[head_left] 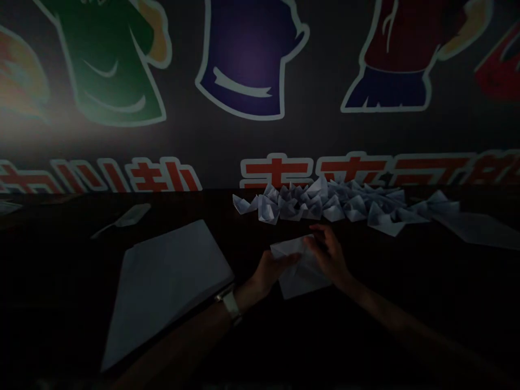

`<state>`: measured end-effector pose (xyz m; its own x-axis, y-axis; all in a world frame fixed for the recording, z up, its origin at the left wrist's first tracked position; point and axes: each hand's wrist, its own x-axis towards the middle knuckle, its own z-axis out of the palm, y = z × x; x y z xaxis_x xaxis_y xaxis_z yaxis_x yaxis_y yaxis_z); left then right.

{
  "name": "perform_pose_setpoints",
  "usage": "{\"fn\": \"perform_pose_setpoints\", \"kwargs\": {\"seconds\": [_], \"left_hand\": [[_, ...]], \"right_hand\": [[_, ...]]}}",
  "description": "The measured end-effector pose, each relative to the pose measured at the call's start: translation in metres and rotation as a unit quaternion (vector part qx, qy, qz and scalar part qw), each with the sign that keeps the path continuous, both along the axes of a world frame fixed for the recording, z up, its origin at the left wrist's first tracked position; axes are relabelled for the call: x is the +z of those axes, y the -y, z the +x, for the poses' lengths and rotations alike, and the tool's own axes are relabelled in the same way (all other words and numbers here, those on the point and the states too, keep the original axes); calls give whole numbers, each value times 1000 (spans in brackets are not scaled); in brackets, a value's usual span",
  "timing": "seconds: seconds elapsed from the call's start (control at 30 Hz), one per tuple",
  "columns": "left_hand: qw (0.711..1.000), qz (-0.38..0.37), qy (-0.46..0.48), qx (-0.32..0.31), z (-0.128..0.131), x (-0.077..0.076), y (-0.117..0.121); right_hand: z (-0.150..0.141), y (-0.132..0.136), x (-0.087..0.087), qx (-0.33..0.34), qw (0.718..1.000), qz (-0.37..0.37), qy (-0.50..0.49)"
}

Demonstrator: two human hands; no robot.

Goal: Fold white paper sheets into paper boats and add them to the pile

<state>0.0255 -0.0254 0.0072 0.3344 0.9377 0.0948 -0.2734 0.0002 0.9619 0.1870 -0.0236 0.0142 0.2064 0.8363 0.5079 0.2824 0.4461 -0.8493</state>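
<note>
Between my hands is a white sheet of paper point(303, 279), partly folded, with creases across it. My left hand point(268, 269) grips its left edge, the thumb lying on top of the paper. My right hand point(328, 254) is at its upper right, with fingers bent over the top edge and touching it. The fingers under the sheet are hidden. Behind it lies a pile of folded paper boats point(300, 203). The stack of white paper point(166, 281) rests left of my left hand, close to the watch point(231, 303) on that wrist.
The dark table point(252, 352) meets a wall point(182, 135) printed with cartoon figures and red characters. A small white packet-like thing point(133, 215) lies at the back left. Flat white paper point(481, 228) sits at the right beside the boats. The light is dim.
</note>
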Motion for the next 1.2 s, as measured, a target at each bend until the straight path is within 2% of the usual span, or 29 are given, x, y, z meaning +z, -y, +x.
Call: {"fn": "perform_pose_setpoints", "kwargs": {"seconds": [0.1, 0.2, 0.27, 0.37, 0.7, 0.9, 1.0, 1.2], "left_hand": [[999, 18, 0, 28, -3, -2, -6], [995, 27, -6, 97, -5, -5, -12], [993, 36, -7, 110, -5, -5, -14], [994, 42, 2, 102, -4, -5, -14], [999, 4, 23, 29, -7, 0, -6], [997, 9, 51, 65, -7, 3, -12], [993, -11, 65, 94, -10, 3, -17], [991, -42, 95, 79, -9, 6, -14]], "right_hand": [[3, -4, -1, 76, 993, -87, -13], [4, -4, -3, 170, 964, -202, -7], [4, -2, -4, 176, 957, -230, 0], [2, 1, -3, 155, 962, -226, 11], [5, -5, -10, 143, 972, -170, 78], [3, -2, -5, 143, 975, -163, 45], [3, 0, -4, 137, 972, -189, 34], [3, 2, -4, 112, 973, -199, 10]]}}
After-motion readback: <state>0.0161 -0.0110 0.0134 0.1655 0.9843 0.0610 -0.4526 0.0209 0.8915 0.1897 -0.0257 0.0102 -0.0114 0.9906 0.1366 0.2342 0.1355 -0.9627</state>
